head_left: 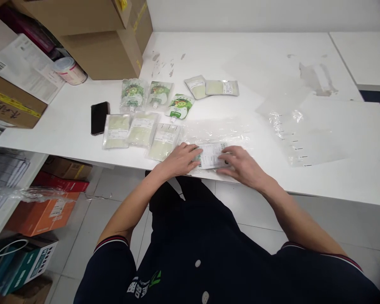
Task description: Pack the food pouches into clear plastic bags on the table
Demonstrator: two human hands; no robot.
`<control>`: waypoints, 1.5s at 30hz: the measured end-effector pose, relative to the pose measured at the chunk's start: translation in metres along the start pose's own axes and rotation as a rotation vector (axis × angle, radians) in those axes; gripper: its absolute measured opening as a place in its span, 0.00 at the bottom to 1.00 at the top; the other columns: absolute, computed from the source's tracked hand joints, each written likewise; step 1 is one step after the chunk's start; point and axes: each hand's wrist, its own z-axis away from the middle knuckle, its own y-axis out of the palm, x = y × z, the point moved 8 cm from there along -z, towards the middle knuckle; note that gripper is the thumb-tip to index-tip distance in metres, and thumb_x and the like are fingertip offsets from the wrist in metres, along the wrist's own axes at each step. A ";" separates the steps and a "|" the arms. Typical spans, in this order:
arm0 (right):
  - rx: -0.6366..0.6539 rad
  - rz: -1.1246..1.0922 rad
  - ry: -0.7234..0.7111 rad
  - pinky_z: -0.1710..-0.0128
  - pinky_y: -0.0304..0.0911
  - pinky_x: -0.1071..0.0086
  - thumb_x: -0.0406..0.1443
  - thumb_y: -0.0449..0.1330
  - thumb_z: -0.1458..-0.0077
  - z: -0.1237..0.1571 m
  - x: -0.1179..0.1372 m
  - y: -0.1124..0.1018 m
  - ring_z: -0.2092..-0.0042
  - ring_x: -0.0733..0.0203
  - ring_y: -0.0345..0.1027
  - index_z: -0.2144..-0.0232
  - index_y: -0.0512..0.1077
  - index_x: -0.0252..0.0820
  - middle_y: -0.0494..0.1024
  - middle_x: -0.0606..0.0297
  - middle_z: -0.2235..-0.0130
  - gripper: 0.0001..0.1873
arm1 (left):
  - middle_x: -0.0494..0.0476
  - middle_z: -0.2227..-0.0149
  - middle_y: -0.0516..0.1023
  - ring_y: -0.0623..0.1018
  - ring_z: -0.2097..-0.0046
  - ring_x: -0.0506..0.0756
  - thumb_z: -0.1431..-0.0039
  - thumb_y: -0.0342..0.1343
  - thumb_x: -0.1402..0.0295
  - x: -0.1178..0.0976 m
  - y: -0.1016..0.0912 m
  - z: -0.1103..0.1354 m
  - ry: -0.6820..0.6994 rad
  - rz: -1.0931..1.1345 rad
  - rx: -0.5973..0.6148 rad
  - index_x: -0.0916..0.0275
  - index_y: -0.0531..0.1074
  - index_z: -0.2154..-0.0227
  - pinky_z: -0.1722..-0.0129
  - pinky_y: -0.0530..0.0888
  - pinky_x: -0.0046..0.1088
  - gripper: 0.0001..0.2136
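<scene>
A flat pouch (210,155) with a white printed label and green ends lies at the table's front edge, on or inside clear plastic film; I cannot tell which. My left hand (184,158) rests on its left end, palm down and fingers stretched out. At the right end, my right hand (240,165) touches the pouch with fingers apart and slightly bent. Clear film (217,128) spreads crinkled behind it. Just left of my left hand is a pale green pouch (164,141) in clear plastic. A green pouch with fruit print (180,106) lies farther back, its spout toward me.
Several other pouches (142,128) lie left and behind. A black phone (99,118) is beside them. Clear plastic bags (316,139) spread at right. Cardboard boxes (104,55) and a can (70,71) stand at back left. Shelves with boxes (47,213) are below left.
</scene>
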 end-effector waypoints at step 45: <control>-0.242 -0.079 -0.113 0.51 0.66 0.50 0.41 0.50 0.34 -0.094 -0.046 -0.047 0.49 0.47 0.68 0.53 0.78 0.45 0.77 0.53 0.51 0.18 | 0.60 0.57 0.76 0.75 0.53 0.58 0.35 0.50 0.70 0.061 -0.019 -0.074 -0.348 0.241 -0.359 0.63 0.74 0.55 0.50 0.71 0.38 0.11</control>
